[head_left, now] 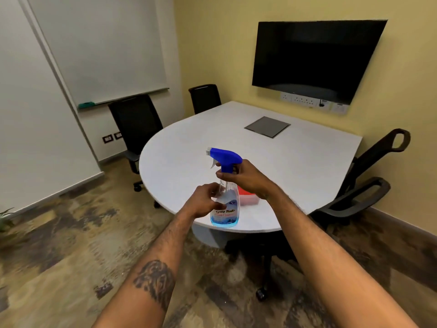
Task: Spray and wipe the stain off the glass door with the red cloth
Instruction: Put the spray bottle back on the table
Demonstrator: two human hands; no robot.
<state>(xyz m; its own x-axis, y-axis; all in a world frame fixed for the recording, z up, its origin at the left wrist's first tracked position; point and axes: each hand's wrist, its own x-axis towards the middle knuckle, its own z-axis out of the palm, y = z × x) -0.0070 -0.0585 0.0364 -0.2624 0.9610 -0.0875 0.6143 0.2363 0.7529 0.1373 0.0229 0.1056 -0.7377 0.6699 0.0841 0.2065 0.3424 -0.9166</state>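
Note:
A clear spray bottle [225,209] with a blue trigger head and a little blue liquid is held upright over the near edge of the white table [295,166]. My right hand [246,178] grips its neck just under the trigger head. My left hand [205,200] wraps the bottle's body from the left. The red cloth [248,196] lies folded on the table right behind the bottle, partly hidden by my right wrist. No glass door is in view.
Black office chairs stand around the table: two at the back left [134,124], two at the right [364,185]. A dark screen [314,58] hangs on the yellow wall. A whiteboard [99,48] is on the left wall. A grey hatch [267,126] sits in the tabletop.

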